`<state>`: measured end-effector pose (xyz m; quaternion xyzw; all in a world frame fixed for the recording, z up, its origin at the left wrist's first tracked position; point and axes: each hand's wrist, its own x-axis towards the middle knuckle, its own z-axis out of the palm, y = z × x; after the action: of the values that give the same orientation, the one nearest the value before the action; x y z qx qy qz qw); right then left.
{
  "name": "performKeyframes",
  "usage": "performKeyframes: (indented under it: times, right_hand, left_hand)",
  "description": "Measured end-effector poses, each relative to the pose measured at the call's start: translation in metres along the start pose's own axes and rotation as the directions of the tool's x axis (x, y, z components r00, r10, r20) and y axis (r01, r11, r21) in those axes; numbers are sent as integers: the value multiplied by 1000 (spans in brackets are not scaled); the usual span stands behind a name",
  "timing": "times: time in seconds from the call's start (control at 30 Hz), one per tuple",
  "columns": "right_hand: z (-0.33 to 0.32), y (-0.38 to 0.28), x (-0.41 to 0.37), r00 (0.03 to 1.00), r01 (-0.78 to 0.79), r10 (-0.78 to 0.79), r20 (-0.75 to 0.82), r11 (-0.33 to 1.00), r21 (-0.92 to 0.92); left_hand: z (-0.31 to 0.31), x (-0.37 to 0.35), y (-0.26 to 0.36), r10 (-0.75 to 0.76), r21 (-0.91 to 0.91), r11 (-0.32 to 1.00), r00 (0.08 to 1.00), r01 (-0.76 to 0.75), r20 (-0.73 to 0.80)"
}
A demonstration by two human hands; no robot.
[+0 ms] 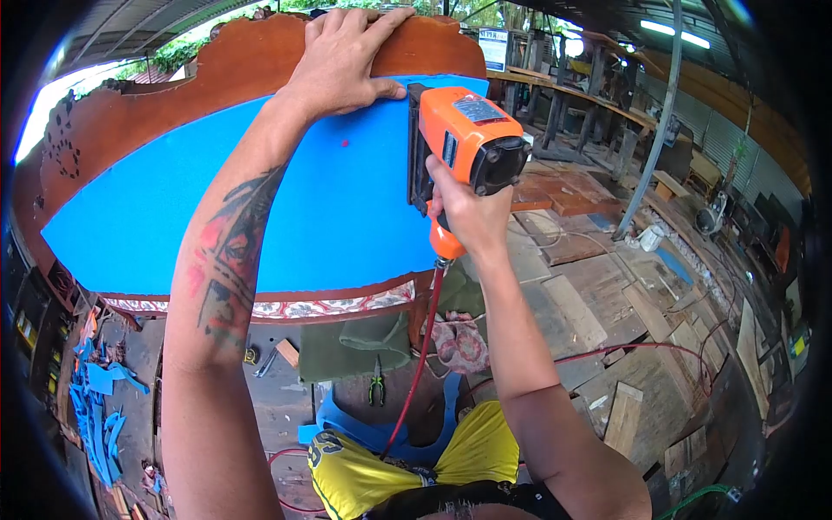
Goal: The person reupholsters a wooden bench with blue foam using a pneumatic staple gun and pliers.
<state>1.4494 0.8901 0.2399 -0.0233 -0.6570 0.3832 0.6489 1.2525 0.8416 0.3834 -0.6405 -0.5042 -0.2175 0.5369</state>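
Observation:
My right hand (pixel 471 206) is wrapped round the handle of an orange pneumatic staple gun (pixel 468 130). The gun's black nose side lies against the right end of a blue foam sheet (pixel 260 186). That sheet covers much of the front of a reddish-brown wooden backrest (pixel 251 54) with a wavy carved top. Higher up, my left hand (pixel 347 61) lies spread on the wood, fingertips at its top edge and thumb down at the foam's upper edge. A red air hose (pixel 422 347) runs from the gun's handle down past my lap.
Below the backrest are pliers (pixel 377 381), a tape measure (pixel 250 355) and a curved blue foam offcut (pixel 373 425). Blue foam scraps (pixel 100 407) lie at left. Loose boards (pixel 576 312) cover the ground at right, near a metal post (pixel 654 130).

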Motion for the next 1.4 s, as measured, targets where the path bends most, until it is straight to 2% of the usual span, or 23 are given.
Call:
performKeyframes:
  times: [0.1,0.23,0.4,0.83,0.93,1.0,1.03,1.07,1.13,1.2,1.27,1.3,1.4]
  right_hand:
    - [5,3,0,999,-30,30,35,999,-23]
    - [11,-2,5,1000,5,-4,25,1000,-30]
    - [13,-6,7,996,-85,85,17,996,-26]
    - [20,-4,8,996,-90,89,-25,996,-20]
    - [20,-3,7,998,-70,70,-4,996,-64]
    - [18,-2,2,997,-77,77,-8,997,-5]
    - [15,2,-4,999,-44,43,-10,995,-94]
    - [13,-5,-14,978,-203,200,-61,978,-44]
    - [5,1,-27,993,-118,116,-30,988,-100]
    - [7,4,-44,965,-255,246,-92,962,-98]
    - [7,-2,-54,943,-332,319,-95,920,-206]
    - [12,-3,-59,951,-310,291,-107,873,-378]
    - [33,-10,-65,948,-317,284,-144,791,-523]
  left_hand:
    - [3,-1,-3,6,-22,1000,1000,-7,-23]
    - [4,-1,-5,12,-40,999,1000,-13,-23]
    - [3,-2,-3,7,-34,999,999,-8,-36]
    - [6,-3,-3,15,-6,1000,998,-15,-59]
    - [3,-3,-1,23,-28,999,997,-26,-74]
    - [-3,-2,3,12,-34,999,999,-14,-53]
    - [-6,-2,4,-6,-37,999,1000,5,-27]
    - [-10,-4,4,0,-59,998,1000,-1,-27]
    - [-17,-2,1,36,-64,997,999,-37,-9]
    - [-18,-4,-2,42,-172,984,999,-44,-15]
    - [-29,-9,0,-45,104,993,999,48,-30]
    - [-24,-12,-3,-88,31,996,996,89,-30]
    - [-17,-12,1,-130,-48,990,991,131,19]
